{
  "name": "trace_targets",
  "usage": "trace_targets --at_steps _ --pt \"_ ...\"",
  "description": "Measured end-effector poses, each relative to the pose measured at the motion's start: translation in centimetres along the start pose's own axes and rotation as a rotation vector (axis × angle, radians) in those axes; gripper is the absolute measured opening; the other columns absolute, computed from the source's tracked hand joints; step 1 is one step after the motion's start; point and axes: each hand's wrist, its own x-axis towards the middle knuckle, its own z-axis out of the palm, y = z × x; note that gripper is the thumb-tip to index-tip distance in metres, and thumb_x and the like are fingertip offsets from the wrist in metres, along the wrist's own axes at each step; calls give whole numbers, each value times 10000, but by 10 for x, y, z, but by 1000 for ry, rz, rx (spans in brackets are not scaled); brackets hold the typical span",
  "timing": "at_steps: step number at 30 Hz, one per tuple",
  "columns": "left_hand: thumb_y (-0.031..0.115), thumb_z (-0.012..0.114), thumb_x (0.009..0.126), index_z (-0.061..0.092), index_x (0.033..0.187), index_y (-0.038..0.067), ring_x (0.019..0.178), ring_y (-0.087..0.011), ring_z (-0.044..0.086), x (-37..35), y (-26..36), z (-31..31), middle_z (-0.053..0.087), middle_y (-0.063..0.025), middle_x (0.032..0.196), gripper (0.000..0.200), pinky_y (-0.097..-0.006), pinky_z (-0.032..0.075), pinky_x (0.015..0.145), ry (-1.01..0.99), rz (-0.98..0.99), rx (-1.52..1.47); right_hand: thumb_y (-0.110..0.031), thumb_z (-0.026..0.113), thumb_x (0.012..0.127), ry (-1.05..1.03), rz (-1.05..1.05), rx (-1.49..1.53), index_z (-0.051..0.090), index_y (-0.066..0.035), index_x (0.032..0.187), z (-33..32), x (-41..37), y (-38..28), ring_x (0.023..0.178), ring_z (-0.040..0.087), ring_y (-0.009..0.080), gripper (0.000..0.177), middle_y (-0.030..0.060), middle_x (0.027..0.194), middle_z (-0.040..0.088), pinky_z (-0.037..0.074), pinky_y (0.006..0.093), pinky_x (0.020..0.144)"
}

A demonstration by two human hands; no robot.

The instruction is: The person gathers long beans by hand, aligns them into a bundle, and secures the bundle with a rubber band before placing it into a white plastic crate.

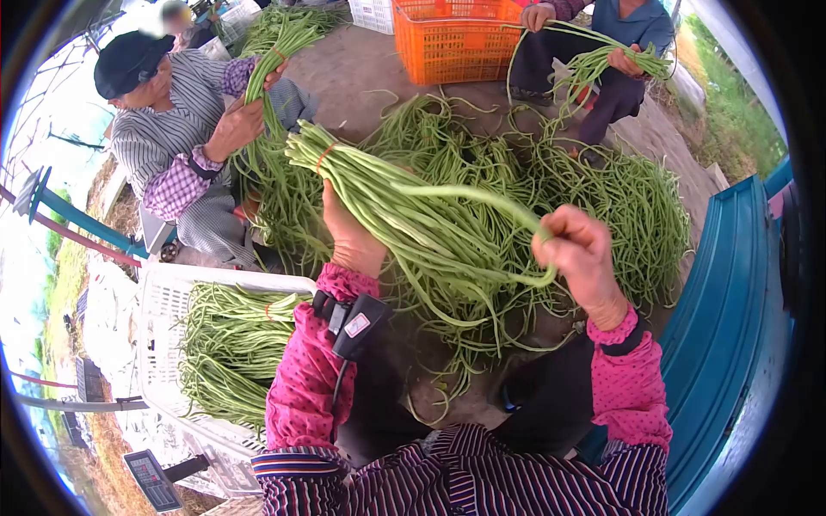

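A thick bundle of long green beans [396,206], with an orange band round its left end, is held up in front of me. My left hand [353,234] grips it from below near the banded end; most of its fingers are hidden behind the beans. At the bundle's right side my right hand [578,254] is closed, pinching the curved end of a long bean. Beneath and beyond the bundle, a large heap of loose long beans [637,206] covers the ground.
At the lower left stands a white crate [159,344] with banded bean bundles [228,344] inside. A co-worker [185,112] holds beans at the upper left; another [641,34] does at the upper right. Also there: an orange crate [447,52], blue metal panel [714,327], scale display [153,480].
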Motion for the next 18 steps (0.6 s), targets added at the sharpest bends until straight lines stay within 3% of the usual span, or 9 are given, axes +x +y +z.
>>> trace_targets --at_steps 4,7,8,9,13,18 --pt "568 289 929 480 1292 -2 1145 -453 507 -3 11 13 518 -299 1246 701 -552 395 1011 10 85 140 -137 528 886 251 -230 290 580 -28 898 -34 16 0 524 384 49 122 53 708 560 299 191 470" --pt "575 292 916 455 1313 0 1145 -454 508 -3 20 5 516 -306 1237 717 -564 386 1019 -112 12 55 -166 563 932 418 -342 449 596 -25 930 -63 20 0 597 441 79 144 86 787 593 358 212 526" --pt "579 294 912 448 1316 -5 1152 -454 501 -2 22 3 515 -306 1237 726 -558 382 1024 -72 58 86 -163 567 933 506 -368 460 598 -25 937 -72 19 -1 630 469 86 142 83 803 599 378 216 545" --pt "629 385 857 470 1294 21 1123 -451 512 2 24 -2 532 -282 1219 754 -560 386 1004 -37 52 71 -161 570 934 593 -393 470 601 -24 945 -82 19 -3 663 498 93 141 79 818 604 398 219 564" --pt "628 360 866 496 1262 27 1101 -449 515 3 30 -2 536 -271 1210 732 -571 389 993 156 117 70 -148 586 931 756 -594 451 610 -14 977 -130 4 -7 779 585 129 143 74 885 642 477 236 679" --pt "634 373 863 494 1259 36 1083 -449 521 5 36 -11 539 -272 1197 727 -575 395 985 145 116 73 -136 591 926 912 -724 355 606 5 941 -159 -14 -23 785 617 176 142 124 904 669 502 275 736"
